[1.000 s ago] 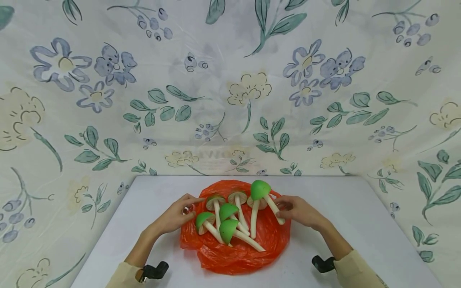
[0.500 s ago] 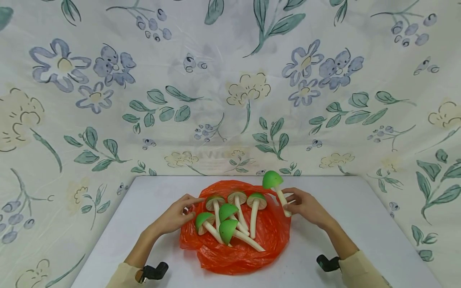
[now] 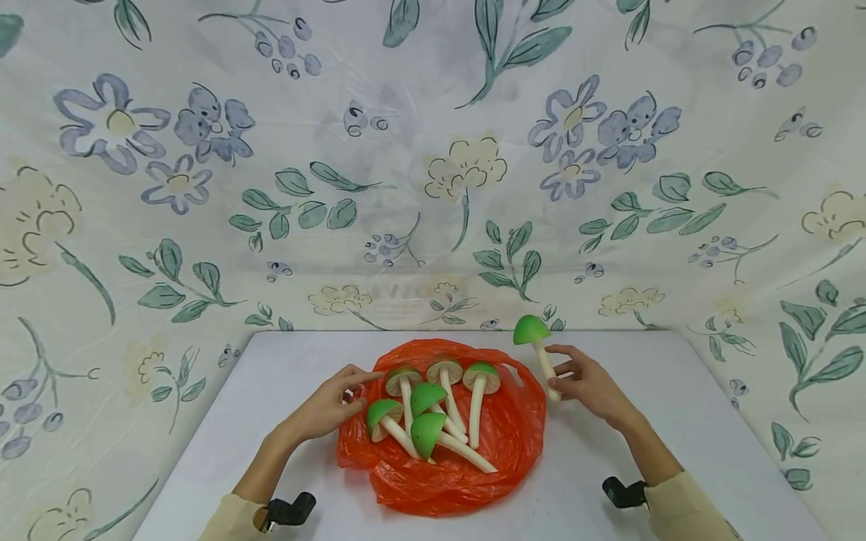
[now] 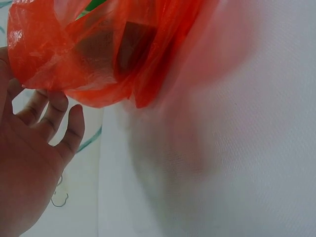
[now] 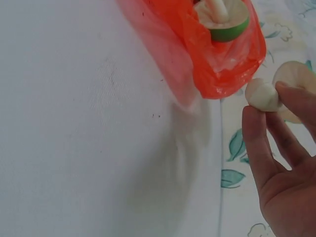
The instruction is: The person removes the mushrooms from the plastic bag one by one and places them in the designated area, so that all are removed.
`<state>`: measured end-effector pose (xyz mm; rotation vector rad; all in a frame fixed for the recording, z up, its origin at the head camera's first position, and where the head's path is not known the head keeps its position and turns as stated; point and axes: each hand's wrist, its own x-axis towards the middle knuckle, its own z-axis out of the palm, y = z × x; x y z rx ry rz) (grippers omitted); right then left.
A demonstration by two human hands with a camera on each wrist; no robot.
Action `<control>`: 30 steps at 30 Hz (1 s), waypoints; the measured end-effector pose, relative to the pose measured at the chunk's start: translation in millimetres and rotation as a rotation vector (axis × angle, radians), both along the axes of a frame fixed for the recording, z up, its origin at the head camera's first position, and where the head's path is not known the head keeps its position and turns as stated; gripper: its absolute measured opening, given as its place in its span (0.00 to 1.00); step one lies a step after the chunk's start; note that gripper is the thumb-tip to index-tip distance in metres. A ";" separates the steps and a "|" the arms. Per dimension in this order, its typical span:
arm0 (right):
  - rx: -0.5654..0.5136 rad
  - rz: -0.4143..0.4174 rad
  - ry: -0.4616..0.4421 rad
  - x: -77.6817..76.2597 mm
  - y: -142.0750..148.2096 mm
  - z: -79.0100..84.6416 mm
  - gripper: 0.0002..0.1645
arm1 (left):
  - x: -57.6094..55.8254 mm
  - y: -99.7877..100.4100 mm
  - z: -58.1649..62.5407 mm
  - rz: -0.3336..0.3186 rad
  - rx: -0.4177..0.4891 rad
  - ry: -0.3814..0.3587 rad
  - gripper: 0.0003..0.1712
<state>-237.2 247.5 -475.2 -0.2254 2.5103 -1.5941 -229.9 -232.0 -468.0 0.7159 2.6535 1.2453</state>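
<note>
Clear of the bag's right side, my right hand (image 3: 589,385) pinches a toy mushroom (image 3: 531,330) by its white stem, the green cap up and leaning left. In the right wrist view the stem's rounded end (image 5: 263,95) shows between thumb and fingers. An opened-out red plastic bag (image 3: 501,481) lies mid-table with several like mushrooms (image 3: 428,433) in it, caps mostly toward the back and left. At the bag's left rim, my left hand (image 3: 331,404) holds the edge with thumb and index finger. The left wrist view shows its other fingers (image 4: 75,126) loosely bent below the red plastic.
The white table (image 3: 609,451) runs back to a floral sheet (image 3: 433,248) hanging behind it. A black wrist camera (image 3: 291,509) sits at the left sleeve and another black camera (image 3: 624,493) at the right.
My right hand has lifted one mushroom up out of the bag and carried it right, past the rim. The left hand and the other mushrooms have stayed in place.
</note>
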 end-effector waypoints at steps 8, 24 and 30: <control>0.009 -0.042 -0.034 -2.5 10.3 -6.8 0.35 | -0.3 -1.0 -1.6 0.006 -0.015 -0.002 0.30; 0.125 -0.050 -0.097 -6.9 17.5 -24.9 0.33 | -3.4 -1.4 -2.3 -0.009 -0.026 0.004 0.29; 0.142 -0.046 -0.102 -8.1 18.3 -26.8 0.31 | -3.1 -0.5 -1.8 -0.005 -0.028 -0.001 0.29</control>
